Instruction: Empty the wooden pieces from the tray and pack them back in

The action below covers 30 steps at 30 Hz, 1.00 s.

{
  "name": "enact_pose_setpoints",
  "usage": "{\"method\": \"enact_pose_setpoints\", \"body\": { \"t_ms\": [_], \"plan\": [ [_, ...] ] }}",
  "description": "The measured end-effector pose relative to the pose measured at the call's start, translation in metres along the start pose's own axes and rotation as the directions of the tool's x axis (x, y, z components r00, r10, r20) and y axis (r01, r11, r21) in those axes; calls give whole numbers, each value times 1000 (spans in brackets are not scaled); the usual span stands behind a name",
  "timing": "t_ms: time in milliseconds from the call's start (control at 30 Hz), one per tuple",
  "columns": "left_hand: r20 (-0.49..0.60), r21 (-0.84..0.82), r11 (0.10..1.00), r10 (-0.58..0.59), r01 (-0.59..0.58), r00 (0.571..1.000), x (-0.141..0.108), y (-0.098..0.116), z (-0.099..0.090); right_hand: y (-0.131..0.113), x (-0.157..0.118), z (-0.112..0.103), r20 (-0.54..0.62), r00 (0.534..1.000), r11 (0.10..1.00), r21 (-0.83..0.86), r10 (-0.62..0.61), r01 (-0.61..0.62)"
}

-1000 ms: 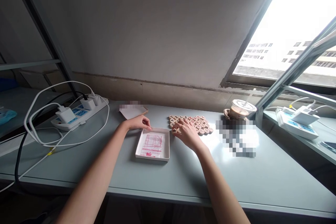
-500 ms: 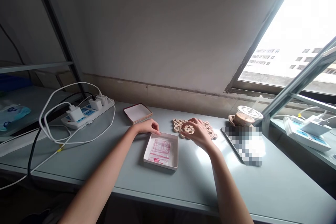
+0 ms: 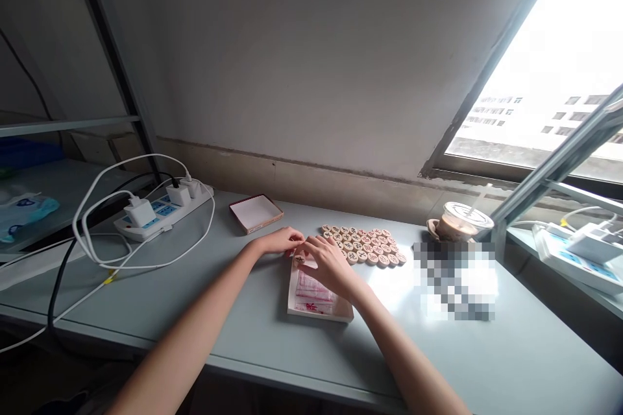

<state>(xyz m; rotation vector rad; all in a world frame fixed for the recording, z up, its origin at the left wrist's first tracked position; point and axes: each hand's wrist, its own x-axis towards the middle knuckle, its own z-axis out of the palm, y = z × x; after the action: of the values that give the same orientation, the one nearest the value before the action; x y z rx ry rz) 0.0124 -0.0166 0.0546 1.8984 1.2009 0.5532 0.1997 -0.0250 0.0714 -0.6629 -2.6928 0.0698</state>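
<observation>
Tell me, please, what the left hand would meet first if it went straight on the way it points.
The left hand would probably meet the right hand first, at its fingertips; whether they touch is unclear.

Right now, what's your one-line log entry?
left hand: at box far corner | right hand: over box, disc at fingers | other discs: grouped right of box

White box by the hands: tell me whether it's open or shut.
Open: no lid covers the white box, and red markings show inside it.
</observation>
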Motion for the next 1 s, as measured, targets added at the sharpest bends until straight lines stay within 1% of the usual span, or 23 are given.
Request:
{"method": "enact_pose_setpoints", "body": {
  "t_ms": [100,200,267,400,500,567,633,700,900,1000],
  "plan": [
    [14,-10,1000,5,-5,1000,-1,1,-2,2,-2,4,-28,999,999,-31,23,-24],
    [34,6,999,-40,40,999,0,1,-4,4,-3,3,-21,1000,999,-27,22,-22],
    [25,25,997,-68,67,997,0,1,-5,9,-4,-2,-23,999,999,-23,42,-42],
    [11,51,997,-66,66,998,-2,4,-6,31,-14,-20,-47,982,981,-51,185,-188],
    [38,64,994,-87,84,996,-4,6,-5,52,-26,-32,1,959,958,-52,282,-282],
    [43,67,993,-100,97,994,-5,6,-5,62,-32,-36,57,948,950,-41,313,-311],
    [48,58,993,-102,99,994,-4,6,-4,68,-36,-38,120,941,948,-17,316,-316],
    [54,46,995,-93,91,994,-4,5,-4,70,-37,-39,158,937,948,15,312,-319],
    [70,33,996,-88,86,994,-5,7,-5,69,-37,-34,175,939,952,27,296,-305],
    [76,32,995,-94,92,993,-5,7,-5,69,-36,-30,129,947,955,12,293,-297]
  ]
}}
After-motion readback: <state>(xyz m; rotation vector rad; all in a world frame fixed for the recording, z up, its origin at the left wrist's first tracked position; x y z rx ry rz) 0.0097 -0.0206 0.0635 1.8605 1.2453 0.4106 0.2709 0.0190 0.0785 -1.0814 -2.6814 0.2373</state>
